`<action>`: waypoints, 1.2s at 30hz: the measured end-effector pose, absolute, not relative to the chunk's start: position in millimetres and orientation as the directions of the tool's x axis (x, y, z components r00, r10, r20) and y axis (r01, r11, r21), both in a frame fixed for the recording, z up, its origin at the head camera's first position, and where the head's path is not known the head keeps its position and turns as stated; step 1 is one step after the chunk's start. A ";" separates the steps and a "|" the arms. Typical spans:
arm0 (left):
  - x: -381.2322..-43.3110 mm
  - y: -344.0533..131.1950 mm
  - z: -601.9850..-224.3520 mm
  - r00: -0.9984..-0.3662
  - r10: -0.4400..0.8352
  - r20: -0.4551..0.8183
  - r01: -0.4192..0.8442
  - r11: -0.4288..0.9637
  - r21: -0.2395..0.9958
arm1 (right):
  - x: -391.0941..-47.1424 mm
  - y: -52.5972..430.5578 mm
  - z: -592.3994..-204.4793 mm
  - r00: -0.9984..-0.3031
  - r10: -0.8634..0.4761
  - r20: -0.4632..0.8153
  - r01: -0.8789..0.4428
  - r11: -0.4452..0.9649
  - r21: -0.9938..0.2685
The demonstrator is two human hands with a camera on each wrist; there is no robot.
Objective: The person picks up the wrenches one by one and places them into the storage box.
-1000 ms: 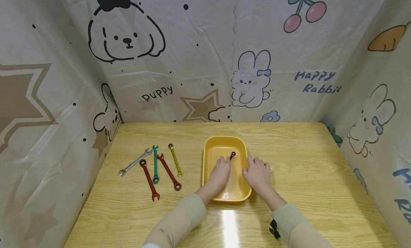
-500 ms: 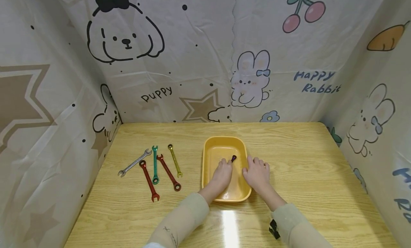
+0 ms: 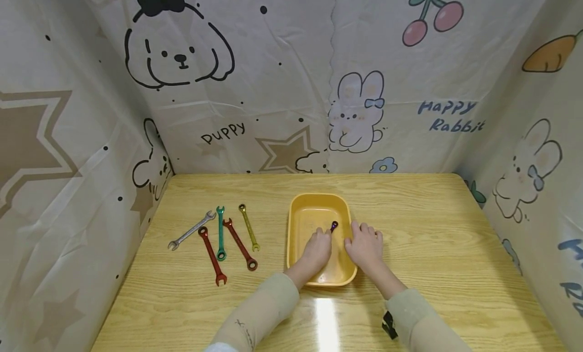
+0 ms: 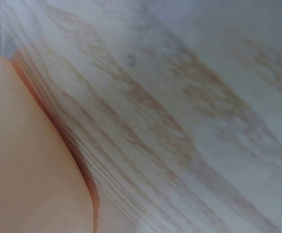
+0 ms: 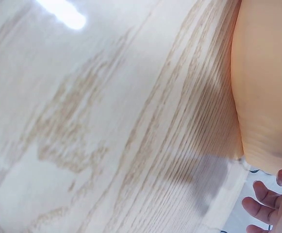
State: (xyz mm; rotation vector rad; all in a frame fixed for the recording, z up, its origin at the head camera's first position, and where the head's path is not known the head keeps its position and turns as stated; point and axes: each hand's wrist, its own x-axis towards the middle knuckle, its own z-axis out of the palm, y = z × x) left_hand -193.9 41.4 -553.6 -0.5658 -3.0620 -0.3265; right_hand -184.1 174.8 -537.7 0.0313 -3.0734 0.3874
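Observation:
In the head view a yellow tray (image 3: 319,202) stands on the table. Inside it, my left hand (image 3: 317,251) grips a small purple wrench (image 3: 334,226). The wrench's ring end sticks out beyond the fingers; the rest is hidden by the hand. My right hand (image 3: 366,246) holds the tray's right rim, its thumb over the edge. In the right wrist view, curled fingers (image 5: 262,212) show outside the tray wall (image 5: 264,82). Only the tray's outer wall (image 4: 34,150) and tabletop appear in the left wrist view, with no hand visible there.
Left of the tray lie a silver wrench (image 3: 192,231), a green wrench (image 3: 220,234), a yellow wrench (image 3: 249,228) and two red wrenches, one further left (image 3: 212,256) and another red wrench (image 3: 239,244). Printed cloth (image 3: 282,88) walls the wooden table (image 3: 432,225).
My left hand has shifted slightly right and a little toward me inside the tray, carrying the purple wrench with it. My right hand and the tray have stayed in place.

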 end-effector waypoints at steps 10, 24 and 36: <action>-194.5 42.1 -554.2 -0.937 0.346 0.045 0.345 0.898 0.274 | -183.7 174.9 -538.6 -0.999 -0.013 0.044 -0.023 0.966 -0.256; -190.6 45.3 -558.7 -0.923 0.380 0.054 0.384 0.915 0.126 | -183.2 174.5 -537.7 -0.999 -0.009 0.046 -0.020 0.968 -0.249; -187.8 47.0 -559.0 -0.923 0.377 0.077 0.381 0.923 0.055 | -183.5 174.5 -537.9 -0.998 -0.015 0.060 -0.030 0.968 -0.251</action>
